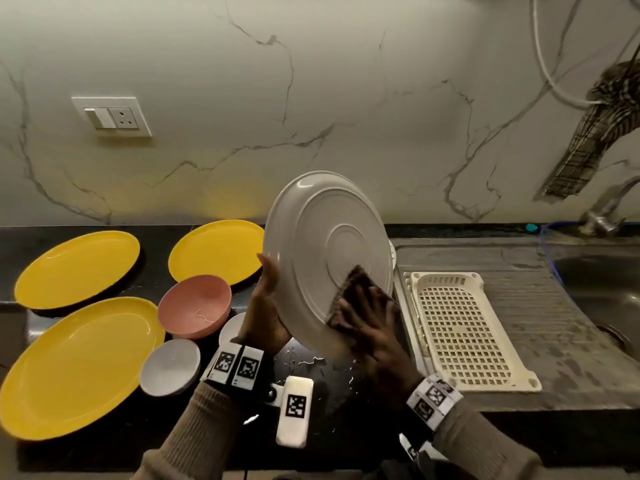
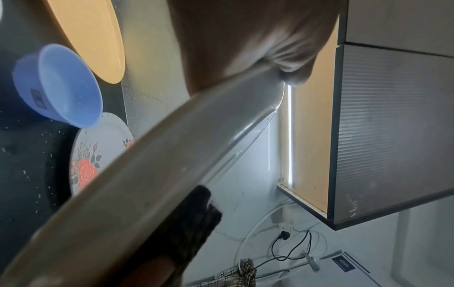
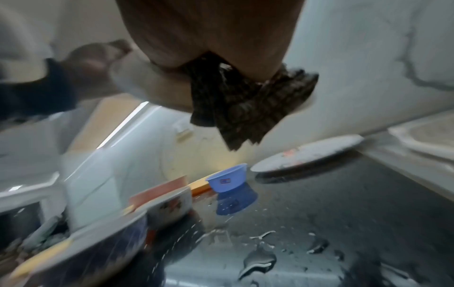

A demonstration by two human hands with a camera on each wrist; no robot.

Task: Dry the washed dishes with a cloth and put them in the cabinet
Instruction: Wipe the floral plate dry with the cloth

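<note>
I hold a grey plate (image 1: 322, 237) tilted up on edge above the black counter, its underside toward me. My left hand (image 1: 268, 299) grips its left rim, thumb on the near face and fingers behind. My right hand (image 1: 370, 323) holds a dark checked cloth (image 1: 356, 282) bunched against the plate's lower right. In the left wrist view the plate's rim (image 2: 172, 165) runs diagonally, with the cloth (image 2: 191, 223) below it. The right wrist view shows the cloth (image 3: 245, 103) sticking out from under my palm.
Three yellow plates (image 1: 76, 268), a pink bowl (image 1: 194, 306) and small white saucers (image 1: 169, 367) lie on the counter at left. A cream drain tray (image 1: 464, 327) and the sink (image 1: 606, 289) are at right. A blue bowl (image 2: 59, 85), floral plate (image 2: 98, 151) and wall cabinet (image 2: 393, 126) show too.
</note>
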